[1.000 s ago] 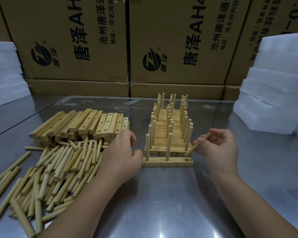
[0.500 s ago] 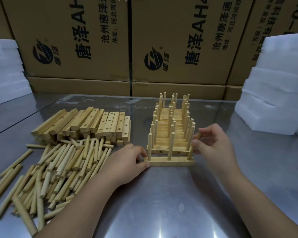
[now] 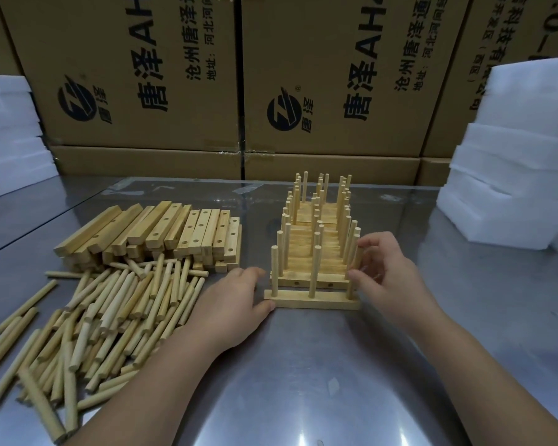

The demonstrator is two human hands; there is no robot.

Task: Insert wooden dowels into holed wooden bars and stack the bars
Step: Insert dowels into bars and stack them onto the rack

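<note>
The front holed bar (image 3: 313, 300) lies flat on the metal table with three dowels standing in it. My right hand (image 3: 392, 278) pinches the rightmost dowel (image 3: 351, 290) between thumb and fingers, and its lower end sits in the bar's right hole. My left hand (image 3: 236, 304) holds the bar's left end, thumb against the front face and fingers curled behind. Directly behind the front bar stands a row of several assembled bars with upright dowels (image 3: 316, 226).
A stack of holed bars (image 3: 174, 233) lies left of centre. A loose pile of dowels (image 3: 110, 310) spreads in front of that stack. Cardboard boxes (image 3: 335, 91) wall off the back. White foam blocks (image 3: 512, 188) stand at the right, and more foam (image 3: 10, 140) at the left.
My right hand brought a slanted dowel to the bar's right hole and stood it upright there. My left hand slid right from the dowel pile to the bar's left end.
</note>
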